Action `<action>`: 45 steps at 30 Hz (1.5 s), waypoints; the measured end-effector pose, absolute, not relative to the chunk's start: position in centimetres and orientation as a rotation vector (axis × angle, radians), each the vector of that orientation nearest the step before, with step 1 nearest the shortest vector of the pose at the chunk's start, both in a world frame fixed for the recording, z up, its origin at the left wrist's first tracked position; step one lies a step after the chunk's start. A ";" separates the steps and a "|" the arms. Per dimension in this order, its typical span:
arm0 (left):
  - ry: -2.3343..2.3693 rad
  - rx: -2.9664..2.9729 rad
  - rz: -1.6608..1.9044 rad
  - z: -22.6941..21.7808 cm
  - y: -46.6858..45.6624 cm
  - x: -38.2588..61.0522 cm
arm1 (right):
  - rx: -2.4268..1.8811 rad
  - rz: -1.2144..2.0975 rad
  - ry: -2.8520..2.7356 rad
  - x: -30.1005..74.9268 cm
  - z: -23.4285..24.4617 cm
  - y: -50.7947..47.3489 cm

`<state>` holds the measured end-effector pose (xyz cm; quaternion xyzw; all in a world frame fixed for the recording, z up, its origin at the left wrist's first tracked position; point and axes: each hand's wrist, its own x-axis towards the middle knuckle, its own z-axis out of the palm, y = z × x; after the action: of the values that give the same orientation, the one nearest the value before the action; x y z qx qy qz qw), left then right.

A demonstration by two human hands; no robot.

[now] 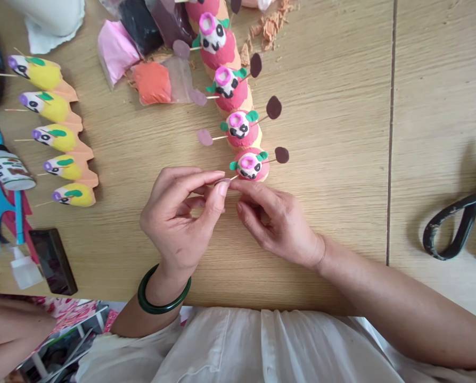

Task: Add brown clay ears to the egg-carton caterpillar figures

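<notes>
The left hand (181, 215) is pinched shut, thumb and forefinger pressed together on the outer end of a thin stick (232, 178). The stick juts from the left flank of the nearest pink figure (251, 165). Whether a small disc sits between those fingertips cannot be told. The right hand (280, 223) lies just below that figure, loosely curled. Its forefinger tip rests on the same stick close to the body, but its thumb is hidden, so its grip cannot be told.

On the far side of the nearest pink figure, a brown disc (281, 155) is already fixed on its own stick. Above this figure, the other pink figures (238, 127) run away in a line. At least 3 of them show a brown disc on one side and a mauve disc (204, 137) on the other. Judging by that, only the nearest figure's left stick lacks a visible disc, and this row looks close to finished.

Well to the left of the nearest pink figure lie 5 yellow figures (64, 167) with bare sticks. Up and to the left of it sit clay bags (152, 82). Scissors (457, 223) lie far to its right on the table (334, 175).
</notes>
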<state>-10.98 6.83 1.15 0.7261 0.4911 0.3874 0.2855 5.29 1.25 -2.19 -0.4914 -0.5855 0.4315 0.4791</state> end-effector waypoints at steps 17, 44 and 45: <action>1.323 1.979 1.048 0.8 7.2 -10.9 | -1.171 0.927 -1.505 5.3 -2.6 1.3; 1.322 1.482 1.028 1.0 7.5 -10.7 | -1.187 0.929 -1.536 5.4 -2.4 1.3; 1.336 1.494 1.038 0.9 7.6 -10.7 | -1.185 0.923 -1.540 5.4 -2.4 1.3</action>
<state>-10.70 7.61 0.89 0.5982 0.5349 0.4157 0.4281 5.37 1.33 -2.45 -0.4846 -0.6297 0.3777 0.4753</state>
